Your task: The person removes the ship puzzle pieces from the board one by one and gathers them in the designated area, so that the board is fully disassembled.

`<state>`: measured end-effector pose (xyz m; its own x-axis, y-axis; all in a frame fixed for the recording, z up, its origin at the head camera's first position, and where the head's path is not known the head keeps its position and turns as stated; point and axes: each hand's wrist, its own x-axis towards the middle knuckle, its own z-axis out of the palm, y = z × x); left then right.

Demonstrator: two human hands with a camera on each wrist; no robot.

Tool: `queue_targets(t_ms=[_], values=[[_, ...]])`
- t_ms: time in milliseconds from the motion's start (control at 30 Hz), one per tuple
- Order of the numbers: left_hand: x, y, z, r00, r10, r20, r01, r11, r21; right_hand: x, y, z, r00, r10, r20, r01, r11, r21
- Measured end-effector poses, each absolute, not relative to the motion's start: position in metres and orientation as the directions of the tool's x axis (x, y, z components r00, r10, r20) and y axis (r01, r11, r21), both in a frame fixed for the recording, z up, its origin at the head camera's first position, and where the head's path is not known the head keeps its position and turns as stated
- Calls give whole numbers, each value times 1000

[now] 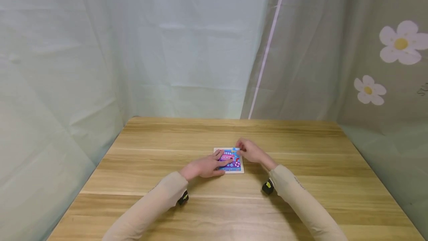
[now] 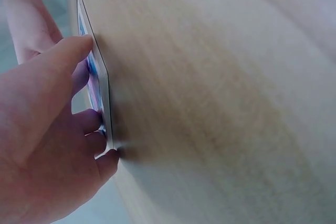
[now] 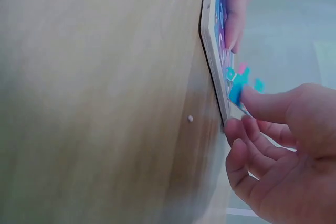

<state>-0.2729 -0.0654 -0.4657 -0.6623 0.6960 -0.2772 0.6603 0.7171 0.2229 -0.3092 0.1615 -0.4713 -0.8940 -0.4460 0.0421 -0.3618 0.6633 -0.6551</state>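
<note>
A small square jigsaw puzzle in a pale frame lies flat on the table, its picture in pink, purple and blue. Over its left part my left hand rests with spread fingers, some reaching onto the picture; in the left wrist view the thumb and fingertips are along the frame's edge. My right hand is at the far right corner. Between thumb and fingers it pinches a blue puzzle piece with knobbed edges and a bit of pink, tilted up from the board in the right wrist view.
The wooden table stretches out on all sides of the puzzle. A tiny white speck lies on it beside the board. Pale curtains hang behind and at both sides. Dark wrist cameras sit under both sleeves.
</note>
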Motion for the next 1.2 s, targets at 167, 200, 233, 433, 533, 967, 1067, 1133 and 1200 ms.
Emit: queue_targets(t_ms=[167, 200, 233, 433, 533, 967, 1067, 1133, 1200], values=[[-273, -67, -468, -655, 698, -290, 675, 713, 191, -310, 164, -471, -900, -432, 62, -354, 640, -682], [-272, -67, -468, -652, 700, -293, 680, 710, 184, -310, 165, -470, -899, -433, 67, -354, 628, -693], [-272, -68, -468, -649, 702, -294, 684, 707, 177, -310, 166, -470, -897, -436, 72, -356, 618, -700], [-269, -69, -472, -636, 717, -287, 707, 690, 157, -308, 172, -472, -903, -424, 69, -328, 578, -747], [-267, -69, -474, -643, 710, -289, 702, 696, 149, -307, 175, -473, -914, -401, 64, -302, 565, -768], [-263, -68, -473, -683, 673, -284, 664, 734, 142, -309, 195, -474, -937, -344, 65, -259, 558, -789], [-263, -67, -473, -690, 663, -290, 658, 741, 131, -308, 200, -474, -939, -339, 62, -252, 553, -794], [-263, -67, -474, -695, 656, -295, 655, 747, 118, -308, 203, -474, -941, -335, 57, -243, 546, -802], [-263, -67, -475, -700, 650, -295, 653, 750, 104, -307, 206, -472, -945, -323, 45, -224, 543, -810]])
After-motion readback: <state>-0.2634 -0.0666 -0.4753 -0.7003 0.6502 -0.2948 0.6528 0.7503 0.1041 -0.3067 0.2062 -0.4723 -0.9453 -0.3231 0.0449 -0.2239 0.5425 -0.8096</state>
